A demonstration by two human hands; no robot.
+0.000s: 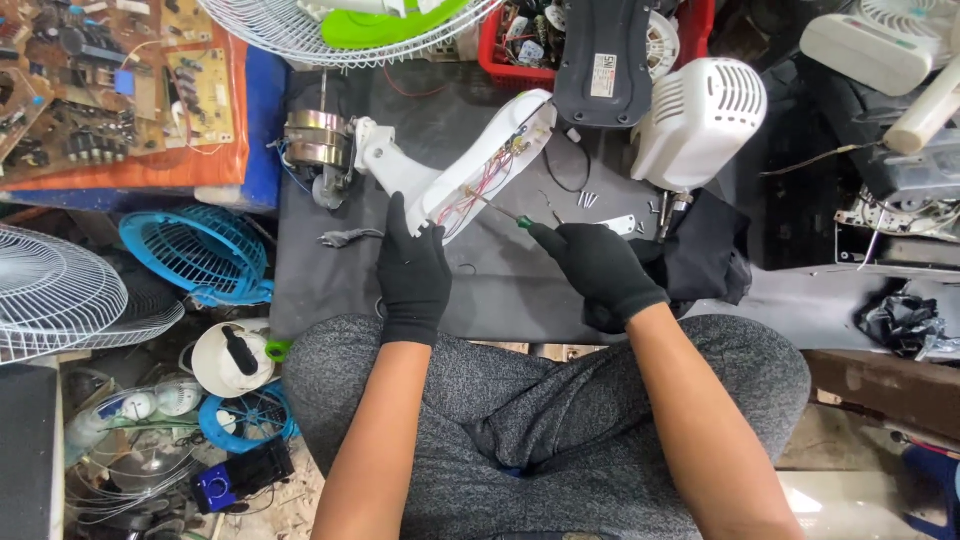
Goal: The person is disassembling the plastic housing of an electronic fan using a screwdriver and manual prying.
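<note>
Gloved hands (413,272) forward, fingers seemingly curled
</note>
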